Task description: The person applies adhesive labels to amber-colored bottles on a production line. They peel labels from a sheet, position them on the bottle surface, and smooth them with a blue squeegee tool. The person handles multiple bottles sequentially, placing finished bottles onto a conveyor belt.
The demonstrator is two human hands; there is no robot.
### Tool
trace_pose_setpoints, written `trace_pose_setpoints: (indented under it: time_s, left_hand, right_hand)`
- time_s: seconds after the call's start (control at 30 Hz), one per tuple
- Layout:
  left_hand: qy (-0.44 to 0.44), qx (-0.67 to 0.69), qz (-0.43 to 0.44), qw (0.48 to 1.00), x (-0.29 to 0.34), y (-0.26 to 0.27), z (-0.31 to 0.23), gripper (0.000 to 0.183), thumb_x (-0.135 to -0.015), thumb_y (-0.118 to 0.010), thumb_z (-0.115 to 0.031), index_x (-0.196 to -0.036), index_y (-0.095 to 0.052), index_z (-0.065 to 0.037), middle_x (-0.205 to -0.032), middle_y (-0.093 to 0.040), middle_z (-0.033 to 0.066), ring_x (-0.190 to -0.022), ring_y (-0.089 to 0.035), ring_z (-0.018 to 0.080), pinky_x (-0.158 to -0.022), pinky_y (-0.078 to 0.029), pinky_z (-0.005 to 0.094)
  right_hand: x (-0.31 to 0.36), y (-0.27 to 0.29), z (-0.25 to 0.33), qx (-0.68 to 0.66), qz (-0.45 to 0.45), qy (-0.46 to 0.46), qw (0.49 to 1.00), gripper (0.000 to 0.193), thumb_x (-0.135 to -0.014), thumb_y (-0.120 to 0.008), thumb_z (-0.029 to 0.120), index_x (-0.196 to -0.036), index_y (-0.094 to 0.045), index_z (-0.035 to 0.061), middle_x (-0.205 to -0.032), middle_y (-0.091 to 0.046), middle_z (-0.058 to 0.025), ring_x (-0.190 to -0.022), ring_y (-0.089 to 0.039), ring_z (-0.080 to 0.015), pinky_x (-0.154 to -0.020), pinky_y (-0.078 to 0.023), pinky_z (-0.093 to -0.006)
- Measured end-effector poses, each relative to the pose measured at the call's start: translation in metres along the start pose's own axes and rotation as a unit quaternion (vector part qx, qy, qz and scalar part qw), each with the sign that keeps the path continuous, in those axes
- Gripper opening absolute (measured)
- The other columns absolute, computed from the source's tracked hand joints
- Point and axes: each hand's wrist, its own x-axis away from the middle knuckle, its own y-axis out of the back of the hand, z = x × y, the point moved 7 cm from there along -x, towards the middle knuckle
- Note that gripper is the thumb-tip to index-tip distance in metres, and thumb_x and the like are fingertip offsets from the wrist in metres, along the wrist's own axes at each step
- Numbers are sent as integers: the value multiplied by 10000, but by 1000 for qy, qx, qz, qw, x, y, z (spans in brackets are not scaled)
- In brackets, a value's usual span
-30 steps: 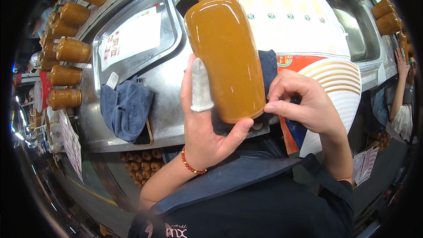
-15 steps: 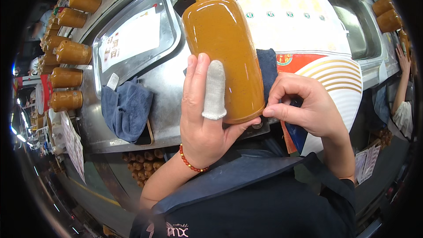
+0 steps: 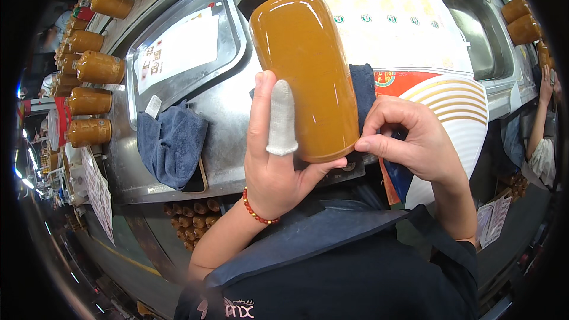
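Note:
A large glass bottle filled with orange-brown contents lies tilted in front of me, its clear neck pointing away. My left hand supports it from the left, fingers stretched along its side and thumb under the base. A pale knitted finger cot covers one finger of that hand. At the base's right corner, my right hand pinches the bottle's edge between thumb and bent forefinger; whether something thin is also between them is hidden. Partly behind the bottle lies a dark blue cloth.
A metal tray with a white printed sheet lies left, near a folded blue cloth over a phone-like object. Printed sheets cover the right side, beside a metal sink. Several filled jars line the far left. Another person's hand shows far right.
The bottle has shifted slightly to the right and turned a little. My left fingers have slid slightly left along its side. My right hand stays at the base corner.

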Motion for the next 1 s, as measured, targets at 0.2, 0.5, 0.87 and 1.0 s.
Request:
trace_pose_setpoints:
  time_s: [0.2, 0.5, 0.87, 1.0]
  left_hand:
    - [10, 37, 17, 999, 9, -3, 13, 1031, -875, -771, -533, -1579, -300, 54, -1636, -183, 290, -1499, -321, 437, -1188, -355, 485]
    - [41, 18, 62, 997, 22, -3, 24, 1011, -958, -642, -587, -1585, -225, 88, -1619, -231, 287, -1516, -280, 414, -1219, -273, 476]
    - [199, 234, 51, 950, 15, -5, 17, 926, -880, -757, -182, -1576, -215, 102, -1558, -322, 240, -1446, -388, 349, -1187, -318, 434]
    - [237, 253, 24, 938, 14, -9, 14, 927, -864, -776, -161, -1568, -232, 100, -1529, -356, 225, -1407, -434, 325, -1161, -352, 418]
  right_hand:
    - [-1, -1, 2, 9, -8, 1, 1000, 154, -899, -787, 74, -833, -657, 24, -842, -592, -1, -714, -521, -51, -636, -414, -216]
    - [6, 10, -12, -8, -43, -63, 997, 175, -901, -780, 63, -1004, -660, -13, -895, -635, 0, -691, -534, -13, -635, -429, -166]
    - [4, -3, -15, -76, -42, -45, 995, 465, -880, -810, 101, -1271, -609, -51, -851, -660, 9, -626, -499, -3, -578, -400, -177]
    - [3, -3, -15, -74, -37, -40, 996, 457, -875, -816, 113, -1249, -610, -48, -851, -661, 5, -624, -502, -6, -575, -402, -181]
